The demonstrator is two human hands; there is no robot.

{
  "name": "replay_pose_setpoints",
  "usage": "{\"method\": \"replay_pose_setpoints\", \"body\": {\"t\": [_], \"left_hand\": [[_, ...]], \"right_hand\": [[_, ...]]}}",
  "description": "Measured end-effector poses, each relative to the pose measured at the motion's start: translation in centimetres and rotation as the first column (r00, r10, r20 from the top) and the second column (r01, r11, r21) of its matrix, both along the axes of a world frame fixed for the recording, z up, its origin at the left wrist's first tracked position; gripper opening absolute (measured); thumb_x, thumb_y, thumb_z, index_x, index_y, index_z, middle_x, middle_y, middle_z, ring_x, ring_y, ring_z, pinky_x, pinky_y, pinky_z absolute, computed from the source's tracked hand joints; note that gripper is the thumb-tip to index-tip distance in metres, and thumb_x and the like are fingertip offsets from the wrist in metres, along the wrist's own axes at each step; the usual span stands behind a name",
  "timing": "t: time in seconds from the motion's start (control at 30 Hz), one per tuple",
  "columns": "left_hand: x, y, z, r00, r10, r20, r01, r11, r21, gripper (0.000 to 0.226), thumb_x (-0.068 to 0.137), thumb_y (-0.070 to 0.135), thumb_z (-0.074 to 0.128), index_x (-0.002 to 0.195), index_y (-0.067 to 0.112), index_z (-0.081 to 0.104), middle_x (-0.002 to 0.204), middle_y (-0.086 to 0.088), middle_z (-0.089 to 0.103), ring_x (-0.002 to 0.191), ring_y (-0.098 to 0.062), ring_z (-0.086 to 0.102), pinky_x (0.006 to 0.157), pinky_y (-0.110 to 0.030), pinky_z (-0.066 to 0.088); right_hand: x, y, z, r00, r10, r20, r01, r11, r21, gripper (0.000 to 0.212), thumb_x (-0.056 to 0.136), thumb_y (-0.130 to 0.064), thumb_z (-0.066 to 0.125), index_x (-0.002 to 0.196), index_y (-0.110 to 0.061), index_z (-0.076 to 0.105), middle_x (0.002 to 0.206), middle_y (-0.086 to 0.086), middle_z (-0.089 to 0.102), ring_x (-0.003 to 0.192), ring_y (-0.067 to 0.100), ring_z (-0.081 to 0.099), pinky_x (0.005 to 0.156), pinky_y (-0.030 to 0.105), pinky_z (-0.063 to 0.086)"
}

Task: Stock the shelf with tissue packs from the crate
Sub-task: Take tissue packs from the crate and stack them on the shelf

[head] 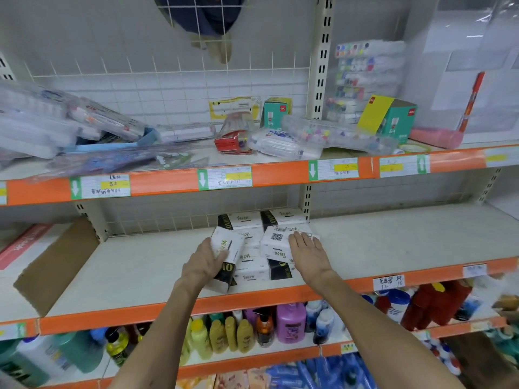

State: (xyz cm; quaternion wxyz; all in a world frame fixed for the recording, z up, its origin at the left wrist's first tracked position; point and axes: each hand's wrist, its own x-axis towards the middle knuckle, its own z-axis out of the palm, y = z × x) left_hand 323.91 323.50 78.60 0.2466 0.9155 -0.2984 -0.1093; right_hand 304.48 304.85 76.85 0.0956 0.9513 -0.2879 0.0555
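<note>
You face a run of shop shelving, cream boards fronted by orange rails. The middle shelf lies straight ahead of you, a pale board with a brown cardboard divider standing tilted at its left end. Behind it and behind the upper shelf, a white wire grid lines the grey back panel. A slotted cream upright splits the bays. Paper price labels sit in the rails. On the upper shelf you see stationery packs lying jumbled, and bottles stand in rows on the level below. The light is even and soft, without hard shadows.
</note>
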Motion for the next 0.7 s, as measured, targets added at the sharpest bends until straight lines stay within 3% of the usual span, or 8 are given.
{"method": "replay_pose_setpoints", "body": {"t": [0.1,0.17,0.3,0.43,0.57,0.7], "left_hand": [[-0.7,0.0,0.6,0.989,-0.117,0.089,0.1,0.98,0.173,0.09,0.071,0.07,0.062,0.142,0.029,0.026,0.133,0.001,0.048,0.122,-0.025,0.044,0.093,-0.047,0.036],[-1.1,0.0,1.2,0.973,-0.171,0.155,0.136,0.968,0.21,0.092,0.071,0.069,0.063,0.144,0.032,0.022,0.139,0.003,0.044,0.127,-0.024,0.035,0.097,-0.049,0.033],[-1.0,-0.5,1.6,0.932,-0.189,0.309,0.099,0.953,0.285,0.056,0.092,0.052,0.048,0.143,0.033,0.032,0.145,0.008,0.035,0.126,-0.022,0.032,0.096,-0.048,0.033],[-0.7,-0.3,0.8,0.935,-0.244,0.258,0.17,0.945,0.28,0.047,0.101,0.033,0.041,0.147,0.034,0.03,0.153,0.011,0.028,0.13,-0.022,0.029,0.1,-0.045,0.035],[-0.3,-0.2,0.4,0.93,-0.276,0.244,0.217,0.945,0.243,0.05,0.101,0.023,0.041,0.148,0.035,0.029,0.157,0.013,0.024,0.139,-0.022,0.023,0.111,-0.044,0.028],[0.1,-0.4,-0.2,0.932,-0.263,0.249,0.211,0.953,0.219,0.054,0.1,0.013,0.042,0.146,0.039,0.031,0.156,0.017,0.025,0.141,-0.017,0.021,0.111,-0.054,0.022]], "right_hand": [[-0.3,-0.2,0.2,1.0,0.007,-0.013,-0.007,1.0,-0.007,0.095,0.075,0.007,0.067,0.151,-0.007,0.011,0.159,0.013,0.015,0.148,0.029,0.012,0.12,0.044,0.014],[-0.5,-0.3,0.4,1.0,0.01,-0.01,-0.011,1.0,-0.023,0.098,0.071,0.012,0.065,0.151,-0.008,0.011,0.16,0.012,0.014,0.148,0.028,0.012,0.12,0.044,0.012],[-0.6,-0.6,0.3,1.0,0.021,0.002,-0.021,1.0,-0.01,0.097,0.07,0.014,0.065,0.15,-0.008,0.014,0.159,0.012,0.015,0.148,0.028,0.013,0.12,0.042,0.014],[-0.2,-1.4,0.6,0.993,0.029,0.114,-0.034,0.999,0.035,0.073,0.079,-0.004,0.066,0.142,-0.011,0.029,0.147,0.009,0.038,0.135,0.025,0.036,0.111,0.035,0.03],[0.6,-1.6,3.2,0.925,-0.186,0.333,0.051,0.926,0.374,0.051,0.086,-0.024,0.066,0.128,-0.012,0.04,0.12,0.008,0.054,0.106,0.027,0.055,0.077,0.035,0.043],[1.9,-2.4,4.7,0.74,-0.524,0.422,0.045,0.664,0.746,0.047,0.082,-0.031,0.065,0.118,-0.007,0.048,0.105,0.008,0.06,0.093,0.029,0.059,0.07,0.033,0.046]]}}
